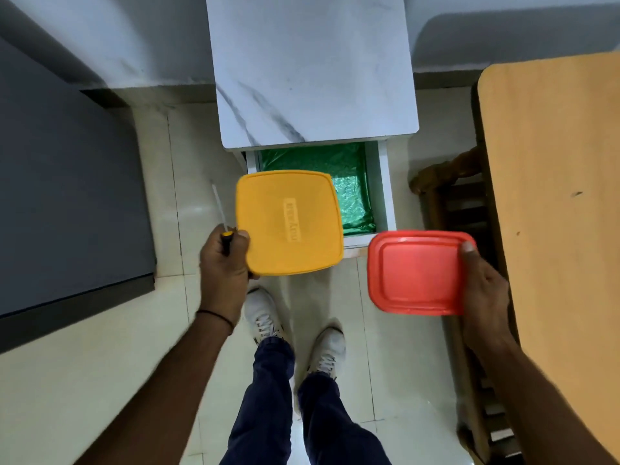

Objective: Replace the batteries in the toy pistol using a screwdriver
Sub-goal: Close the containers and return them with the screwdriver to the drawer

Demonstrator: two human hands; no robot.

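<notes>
Screwdriver and yellow lid are held together in the left hand. The black-and-yellow handle is wrapped by the curled fingers, and the thin metal shaft is pointed up and away, toward the floor beyond the knuckles. The near left edge of the yellow lid is pinched by the same hand, with the thumb laid on top. A raised label is seen at the lid's middle, but its lettering cannot be read.

A red lid is gripped at its right edge by the right hand, thumb on top and the other fingers hidden beneath. Whatever lies under either lid is concealed from view. The two lids are held apart at about the same height, the yellow one partly in front of an open drawer.

The drawer is pulled out from a white marble-topped bench and is lined with crinkled green plastic.

A thin black band is worn on the left wrist. Dark blue trousers and white shoes are seen below on the pale tiled floor. A wooden surface is seen at the right with a dark wooden chair beside it, and a dark grey surface at the left.
</notes>
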